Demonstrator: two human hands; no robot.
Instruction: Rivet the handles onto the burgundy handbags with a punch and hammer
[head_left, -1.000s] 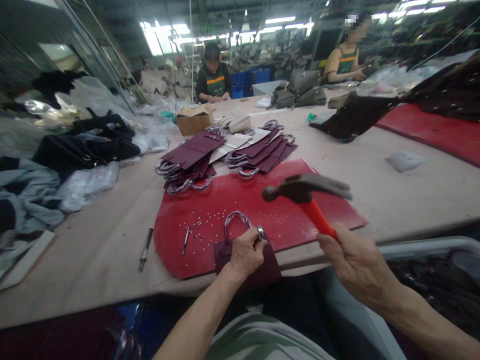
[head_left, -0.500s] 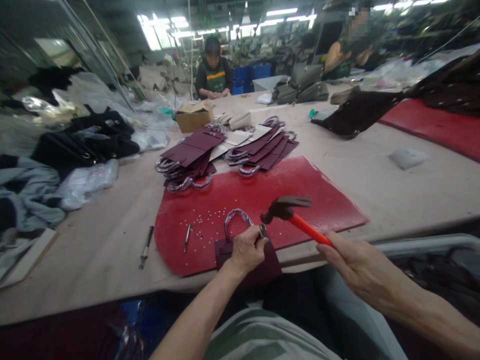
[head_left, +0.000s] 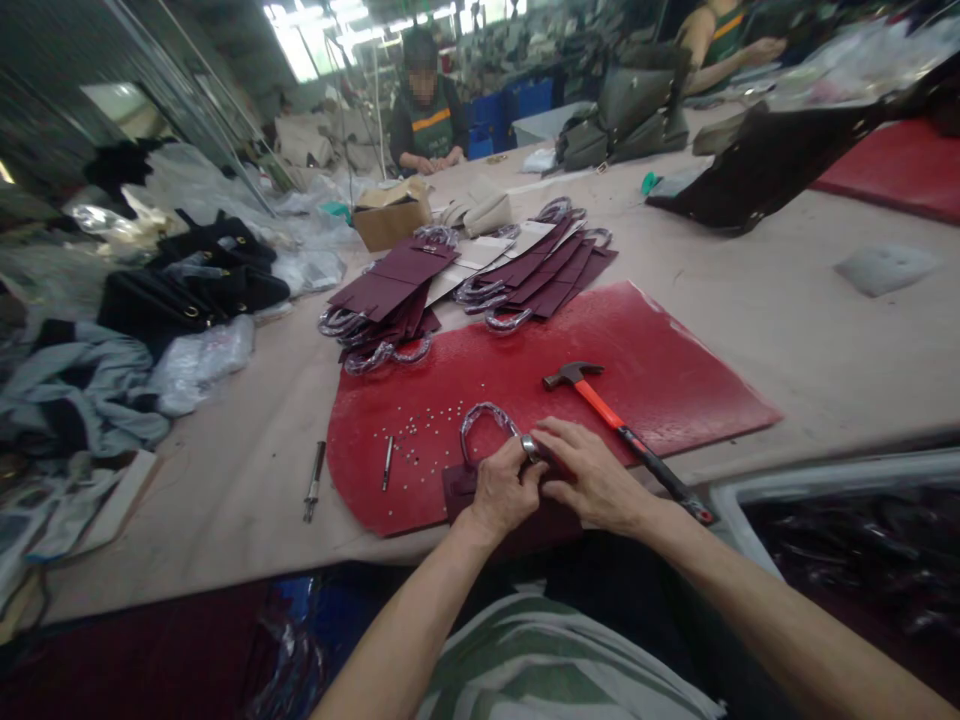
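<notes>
A maroon bag panel with a plastic-wrapped handle lies at the front edge of the red board. Over it, my left hand is closed round a short metal punch, whose round top shows above the fingers. Close beside it, my right hand has its curled fingers on a raised part of the maroon panel; the fingertips are partly hidden. A claw hammer with an orange and black handle rests on the board to the right, untouched.
Small metal bits and a thin rod tool lie on the board. Another metal tool is left of it. Stacked maroon panels sit behind. A grey-rimmed bin stands right. A co-worker sits across the table.
My right hand has let go of the hammer, which now lies on the board, and has moved left to the panel beside my left hand. The left hand keeps the punch.
</notes>
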